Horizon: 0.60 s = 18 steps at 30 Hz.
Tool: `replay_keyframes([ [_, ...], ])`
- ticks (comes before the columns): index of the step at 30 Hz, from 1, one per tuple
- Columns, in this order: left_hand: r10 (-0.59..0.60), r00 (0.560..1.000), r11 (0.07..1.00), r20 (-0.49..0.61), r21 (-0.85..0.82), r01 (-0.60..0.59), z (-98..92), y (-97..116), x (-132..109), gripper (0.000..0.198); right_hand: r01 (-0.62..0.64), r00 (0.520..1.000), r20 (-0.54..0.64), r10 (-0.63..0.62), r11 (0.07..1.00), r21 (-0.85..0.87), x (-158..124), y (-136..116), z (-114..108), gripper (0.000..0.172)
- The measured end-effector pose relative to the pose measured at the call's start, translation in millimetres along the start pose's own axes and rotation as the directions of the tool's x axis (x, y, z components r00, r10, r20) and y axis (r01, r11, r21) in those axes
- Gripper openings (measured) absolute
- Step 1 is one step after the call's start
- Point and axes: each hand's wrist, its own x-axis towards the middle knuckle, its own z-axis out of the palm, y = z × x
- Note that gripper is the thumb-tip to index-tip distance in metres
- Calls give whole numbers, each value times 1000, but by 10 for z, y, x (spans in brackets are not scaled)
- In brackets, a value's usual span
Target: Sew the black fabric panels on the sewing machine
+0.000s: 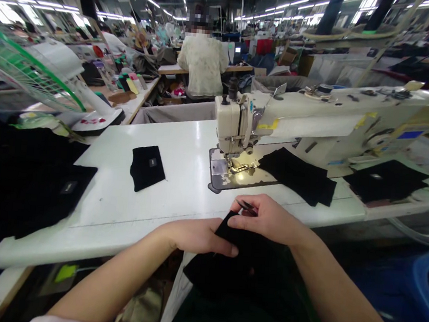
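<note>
Both my hands work a piece of black fabric (227,270) at the near edge of the white sewing table (120,208). My left hand (198,236) grips the fabric from the left, fingers closed over its edge. My right hand (267,218) pinches the fabric's upper corner and also holds small metal tweezers or snips (247,207) between its fingers. The fabric hangs down over my lap. The cream sewing machine (315,122) stands just beyond, its needle area (237,160) lit.
A small black piece with a label (147,167) lies on the table's left middle. More black pieces lie under the machine arm (299,176) and at the right (385,180). A black stack (40,181) fills the left. A person (202,62) sits with back turned at a far table.
</note>
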Motion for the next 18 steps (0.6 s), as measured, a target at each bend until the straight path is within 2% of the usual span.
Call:
replay_keyframes([
  [1, -22, 999, 999, -42, -40, 20, -25, -5, -15, 28, -11, 995, -101, 14, 999, 32, 0, 35, -17, 30],
  [2, -35, 995, 995, -96, -97, 25, -63, -11, -31, 29, -10, 970, -243, 19, 999, 40, -5, 72, -44, 31],
  [3, -31, 985, 988, -170, -157, 4, -115, -20, -49, 30, -8, 915, -402, 17, 1000, 25, -15, 111, -81, 33],
  [5, 4, 935, 967, -353, -237, -93, -251, -47, -89, 33, -29, 760, -650, 8, 999, -20, -48, 198, -164, 38],
  [6, 19, 897, 958, -442, -250, -143, -327, -64, -108, 34, -47, 700, -714, 13, 998, -28, -68, 243, -199, 40],
  [7, 23, 855, 951, -518, -251, -178, -400, -83, -125, 35, -62, 664, -747, 25, 998, -21, -88, 287, -221, 41],
  [9, -1, 787, 939, -617, -272, -211, -522, -116, -146, 35, -67, 656, -752, 58, 998, 18, -122, 362, -223, 42],
  [12, -31, 727, 911, -685, -320, -262, -609, -138, -148, 33, -51, 681, -724, 108, 994, 100, -150, 429, -153, 43],
  [14, -35, 715, 894, -698, -342, -290, -622, -133, -143, 32, -35, 697, -700, 155, 983, 182, -158, 447, -111, 44],
  [18, -24, 734, 857, -679, -392, -335, -644, -103, -137, 28, -10, 738, -623, 259, 928, 373, -191, 468, -80, 44],
])
